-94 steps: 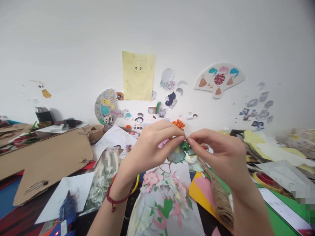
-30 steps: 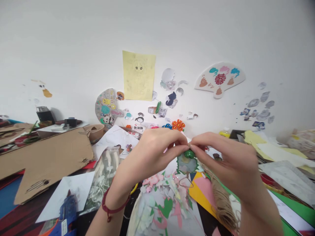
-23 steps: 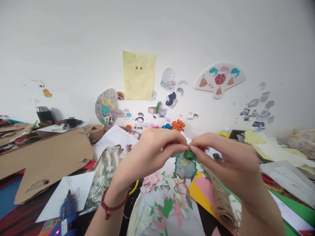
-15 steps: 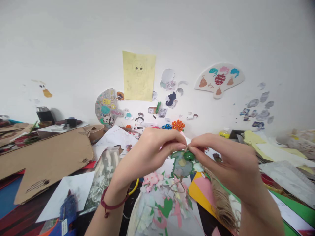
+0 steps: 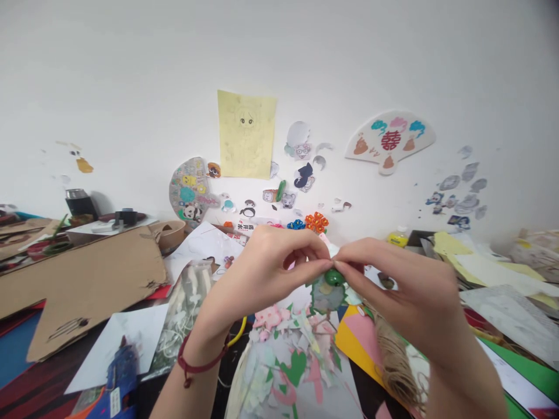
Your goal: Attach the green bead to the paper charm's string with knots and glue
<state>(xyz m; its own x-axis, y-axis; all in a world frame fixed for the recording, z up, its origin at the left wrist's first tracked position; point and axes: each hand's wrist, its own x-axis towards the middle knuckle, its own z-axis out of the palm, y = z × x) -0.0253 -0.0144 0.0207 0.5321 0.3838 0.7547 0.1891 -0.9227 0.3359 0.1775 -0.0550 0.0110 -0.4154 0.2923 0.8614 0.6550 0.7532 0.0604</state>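
Pinching a green bead (image 5: pixel 334 277) tightly, the grip of left hand (image 5: pixel 257 273) and right hand (image 5: pixel 402 285) pressed together at the fingertips, with a green-edged paper cutout (image 5: pixel 327 297) hanging below (bead already seated on it), a heap of pastel paper cutouts (image 5: pixel 283 355) and a hank of jute twine (image 5: pixel 395 366) lying untouched beneath.

We are in a cluttered craft workspace: a green-edged paper cutout (image 5: pixel 326 295) sits at lower centre, and the white wall (image 5: pixel 279 70) above bears cut-out paper characters (image 5: pixel 303 176), a paper fan (image 5: pixel 390 139) and a yellow sketch sheet (image 5: pixel 247 134). Below lie a blue hot glue gun (image 5: pixel 122 369), corrugated cardboard (image 5: pixel 87 279), jute twine (image 5: pixel 395 364) and coloured card (image 5: pixel 356 337).
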